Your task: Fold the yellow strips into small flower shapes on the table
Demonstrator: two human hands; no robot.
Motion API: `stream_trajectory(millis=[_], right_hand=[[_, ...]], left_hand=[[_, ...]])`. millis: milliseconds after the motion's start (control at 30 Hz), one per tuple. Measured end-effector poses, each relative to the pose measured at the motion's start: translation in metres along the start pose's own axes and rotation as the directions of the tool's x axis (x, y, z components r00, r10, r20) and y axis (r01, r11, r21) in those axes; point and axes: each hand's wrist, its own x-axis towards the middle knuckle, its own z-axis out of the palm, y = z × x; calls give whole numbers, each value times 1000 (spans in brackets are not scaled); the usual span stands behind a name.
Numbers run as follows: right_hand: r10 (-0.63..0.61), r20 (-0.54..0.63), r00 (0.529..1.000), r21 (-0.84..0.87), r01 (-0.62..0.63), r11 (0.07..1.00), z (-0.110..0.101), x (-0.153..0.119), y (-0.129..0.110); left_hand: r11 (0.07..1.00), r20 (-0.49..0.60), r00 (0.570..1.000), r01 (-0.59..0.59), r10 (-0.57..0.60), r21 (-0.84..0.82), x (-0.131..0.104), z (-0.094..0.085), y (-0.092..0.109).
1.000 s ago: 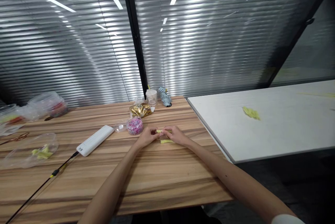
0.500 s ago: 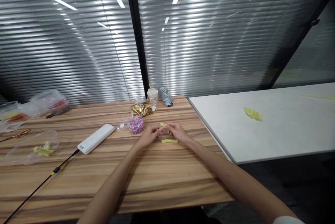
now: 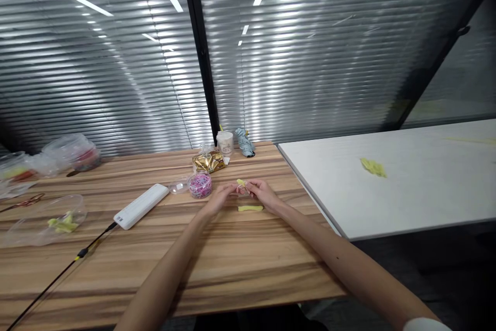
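Note:
Both hands meet over the wooden table, fingertips pinched together around a small yellow piece (image 3: 241,183). My left hand (image 3: 223,195) comes in from the left and my right hand (image 3: 263,194) from the right. Fingers partly cover the piece, so its exact shape is hard to make out. Just below them a yellow strip (image 3: 250,208) lies flat on the table. To the left of my left hand stands a clear round tub (image 3: 200,185) of pink and purple bands, with its clear lid (image 3: 179,186) beside it.
Behind the tub are a gold packet (image 3: 209,161), a white cup (image 3: 225,143) and a blue-grey pouch (image 3: 245,143). A white power bank (image 3: 141,206) with a black cable, a clear container (image 3: 48,220) and scissors (image 3: 29,201) are left. Yellow strips (image 3: 373,167) lie on the white table (image 3: 418,186).
The fingers of both hands have shifted slightly around the yellow piece, and my left fingertips are closer together. The whole view has moved a little.

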Motion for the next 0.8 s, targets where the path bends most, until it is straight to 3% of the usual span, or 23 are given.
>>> stream_trajectory(millis=[200,400,600,800], right_hand=[[-23,80,997,-85,30,996,0,-3,-1],[6,195,981,-253,45,966,-2,-6,3],[-85,323,943,-378,211,901,-6,-6,1],[-138,354,925,-457,299,838,-6,-8,-7]], left_hand=[[964,89,977,206,-193,-168,-2,-10,1],[864,204,905,419,-373,-278,-3,-21,2],[840,209,895,444,-395,-312,-2,-22,-5],[851,167,902,432,-399,-300,-3,-19,-1]])
